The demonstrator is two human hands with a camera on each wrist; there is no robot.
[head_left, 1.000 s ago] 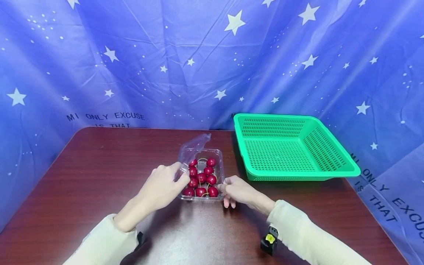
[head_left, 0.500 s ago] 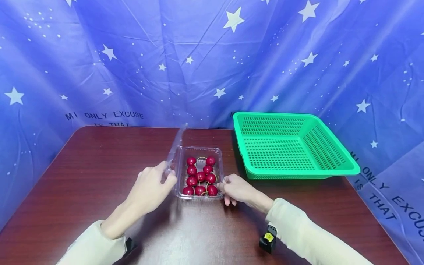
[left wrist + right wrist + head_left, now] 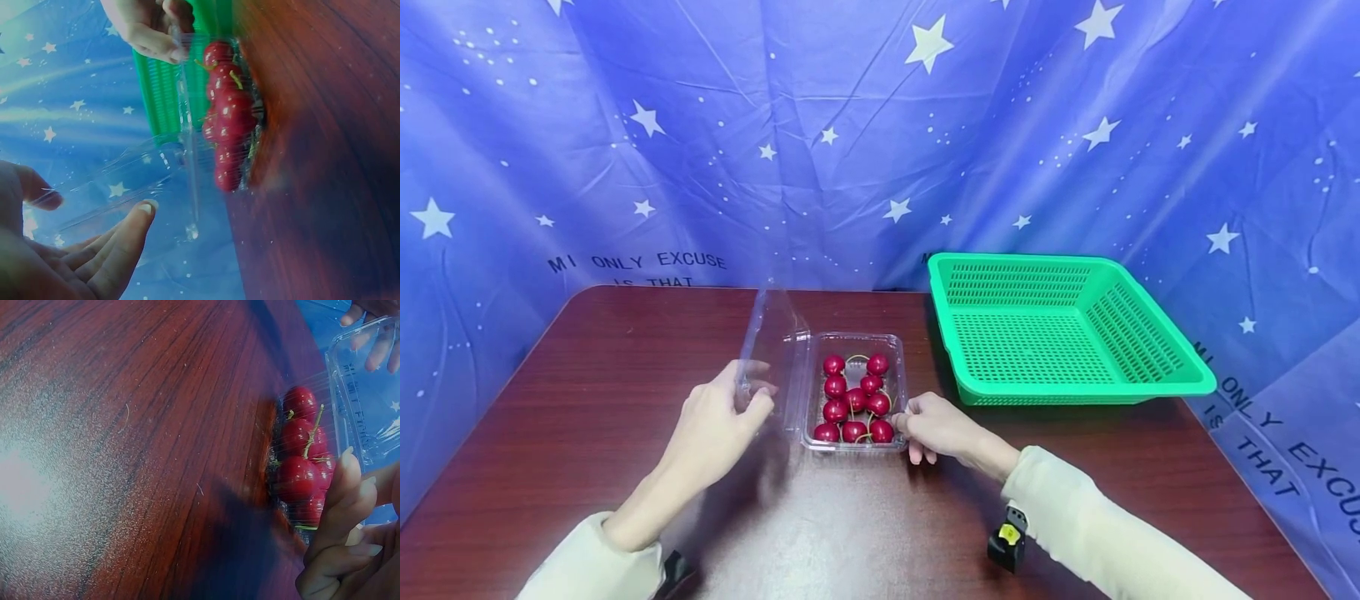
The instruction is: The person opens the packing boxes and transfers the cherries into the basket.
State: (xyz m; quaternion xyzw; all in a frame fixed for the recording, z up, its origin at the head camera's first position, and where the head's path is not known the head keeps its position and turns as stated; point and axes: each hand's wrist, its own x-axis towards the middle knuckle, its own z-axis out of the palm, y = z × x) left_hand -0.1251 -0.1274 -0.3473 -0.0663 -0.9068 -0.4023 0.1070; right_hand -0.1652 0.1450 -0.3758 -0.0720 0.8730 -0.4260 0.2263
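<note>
A clear plastic clamshell box sits on the table with its lid raised on the left. Red cherries with green stems lie inside it. My left hand is at the lid's outer edge, its thumb and fingers spread apart; some fingers show through the clear plastic. In the left wrist view, the lid passes between thumb and fingers without a pinch. My right hand pinches the box's near right corner, with the other fingers curled below. The right wrist view shows those fingertips at the rim beside the cherries.
To the right of the box stands a green perforated plastic basket, at the back of the brown wooden table. A blue star-printed curtain hangs behind the table and at its sides.
The lid has swung from over the box's left part out to the left, with my left hand moving left alongside it and its fingers loosening. My right hand stays at the corner.
</note>
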